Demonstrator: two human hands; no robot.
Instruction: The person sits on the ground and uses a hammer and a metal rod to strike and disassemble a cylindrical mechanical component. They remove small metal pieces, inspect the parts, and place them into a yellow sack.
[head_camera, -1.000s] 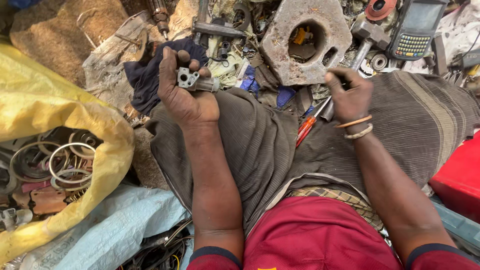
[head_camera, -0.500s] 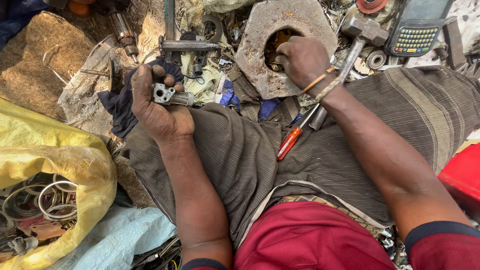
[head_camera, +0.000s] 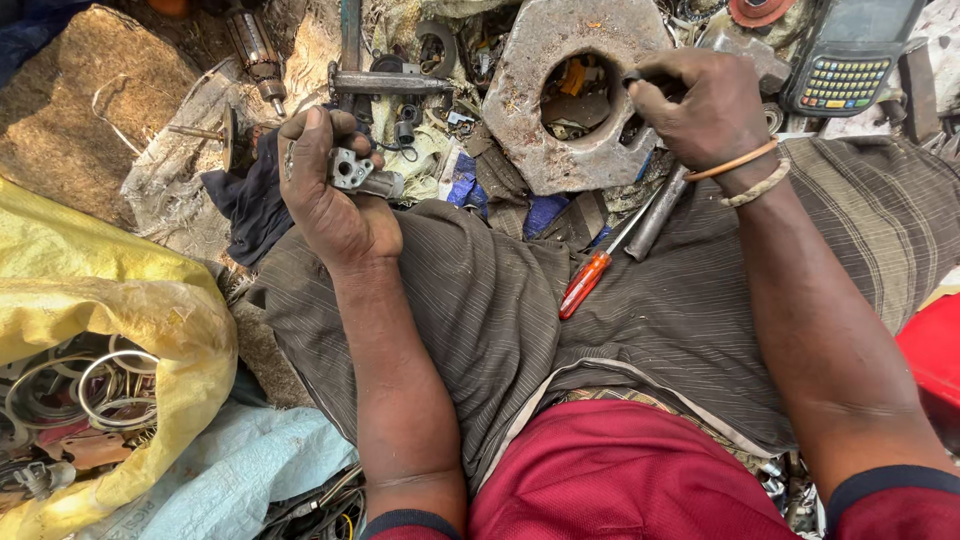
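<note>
Grey metal plate (head_camera: 585, 95): big, worn, with a round hole, lying among scrap beyond the knees.
Yellow sack (head_camera: 120, 310): open at the person's left, wire rings inside.
Right hand (head_camera: 700, 110): closed around a hammer handle (head_camera: 655, 215) over the plate's edge.
Left hand (head_camera: 330, 190): clenched on a small metal fitting (head_camera: 355, 172) above the left knee.
Screwdriver (head_camera: 590, 275): red-handled, resting on the lap.

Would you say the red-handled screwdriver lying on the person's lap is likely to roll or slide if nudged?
The screwdriver probably stays stiff and light. Its rounded handle could roll, though the creased striped cloth beneath likely grips it. It lies slanted across the lap, so a firm push might send it sliding downhill.
</note>
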